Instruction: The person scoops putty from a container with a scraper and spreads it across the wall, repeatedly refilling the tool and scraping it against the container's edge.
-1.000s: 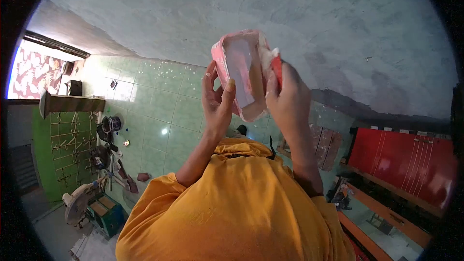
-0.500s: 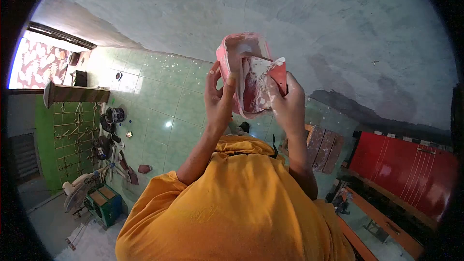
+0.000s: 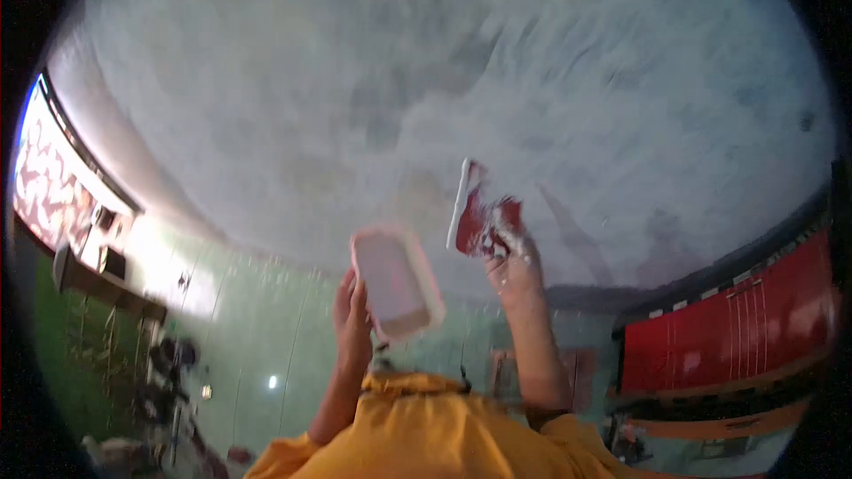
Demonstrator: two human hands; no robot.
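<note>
My left hand point(image 3: 352, 319) grips a pink rectangular tub point(image 3: 429, 282) by its left side. Pale, wet plaster point(image 3: 388, 279) lies inside the tub. To the right, my right hand point(image 3: 516, 273), smeared with white, is closed on a flat red plastering scraper point(image 3: 473, 223). A thick white bead of plaster runs along the scraper's left edge, and streaks cover its face. The scraper is raised above and to the right of the tub, apart from it, and overlaps the grey wall point(image 3: 311, 106) in this view.
Patchy grey plaster covers the wall ahead. Below it runs a green tiled floor point(image 3: 257, 328). At the right stands a red cabinet point(image 3: 692, 350). Blurred items lie on the floor at the left, near a bright patterned cloth point(image 3: 44, 182) in an opening.
My right hand has lifted the scraper out of the tub and up toward the wall. The tub now sits lower in view, and the view has tilted up to more wall.
</note>
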